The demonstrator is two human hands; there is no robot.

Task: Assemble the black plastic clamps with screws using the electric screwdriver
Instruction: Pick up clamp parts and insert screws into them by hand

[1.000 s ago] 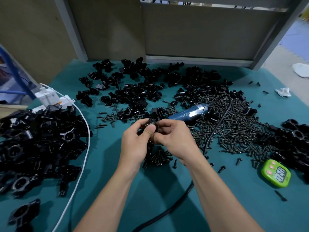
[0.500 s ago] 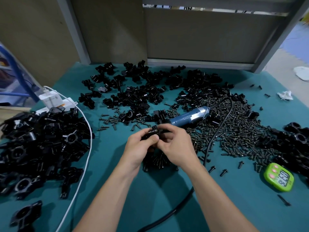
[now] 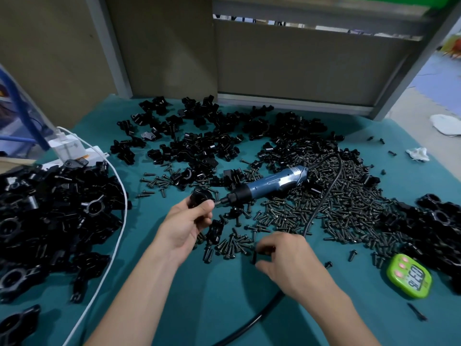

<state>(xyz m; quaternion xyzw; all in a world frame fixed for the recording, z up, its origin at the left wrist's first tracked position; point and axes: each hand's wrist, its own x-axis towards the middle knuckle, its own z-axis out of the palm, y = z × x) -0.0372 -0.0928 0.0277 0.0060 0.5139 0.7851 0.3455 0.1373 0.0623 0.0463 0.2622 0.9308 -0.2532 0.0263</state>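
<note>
Bare teal mat (image 3: 212, 295) lies open between the forearms. Its edge runs beyond the right hand (image 3: 291, 260), and a heap of clamps (image 3: 50, 221) crowds the space outside the left hand (image 3: 187, 226). The left hand grips a black clamp (image 3: 200, 197) with curled fingers. The right hand, fingers bent, pinches a screw (image 3: 254, 257) at the near edge of the loose screws (image 3: 336, 208). The electric screwdriver (image 3: 269, 186) lies flat beyond both hands. Its long axis runs from the left hand's fingertips away to the right, with the bit pointing at the held clamp.
</note>
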